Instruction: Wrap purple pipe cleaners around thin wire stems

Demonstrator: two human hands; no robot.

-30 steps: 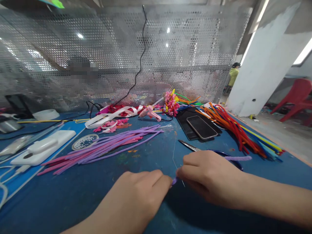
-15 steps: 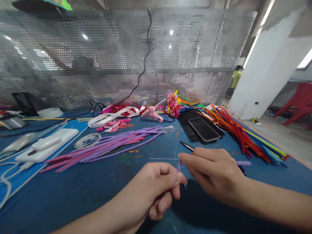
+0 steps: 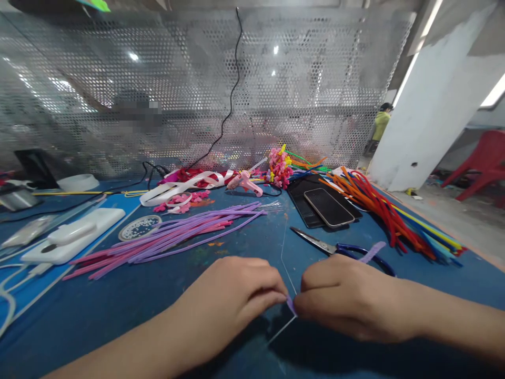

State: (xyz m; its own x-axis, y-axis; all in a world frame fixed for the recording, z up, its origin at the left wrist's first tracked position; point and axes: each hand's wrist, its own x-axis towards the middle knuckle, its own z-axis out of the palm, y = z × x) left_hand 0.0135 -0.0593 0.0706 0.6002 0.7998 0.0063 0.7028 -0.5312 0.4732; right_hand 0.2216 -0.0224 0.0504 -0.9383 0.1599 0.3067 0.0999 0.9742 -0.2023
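Between my two hands runs a short stretch of purple pipe cleaner [image 3: 291,305]. My left hand [image 3: 240,302] pinches its left part with thumb and forefinger. Closed around the other part is my right hand [image 3: 355,297], and a purple end sticks out behind its knuckles. Thin pale strands extend above and below the pinched spot; whether they are wire or thread I cannot tell. Just beyond my right hand lies a pair of scissors [image 3: 317,241] with dark blue handles, partly covered by that hand and the purple end.
Purple and pink pipe cleaners [image 3: 177,234] lie left of centre, near a round dish [image 3: 140,228]. Behind them are white ribbon [image 3: 177,188] and a pink glue gun [image 3: 244,183]. A phone [image 3: 329,208], coloured pipe cleaners [image 3: 390,216] and a white power strip [image 3: 74,237] flank the work area.
Both hands have moved down, the left turning knuckles up. My right hand has shifted off the scissors, baring more of them. The purple end behind it now tilts upward.
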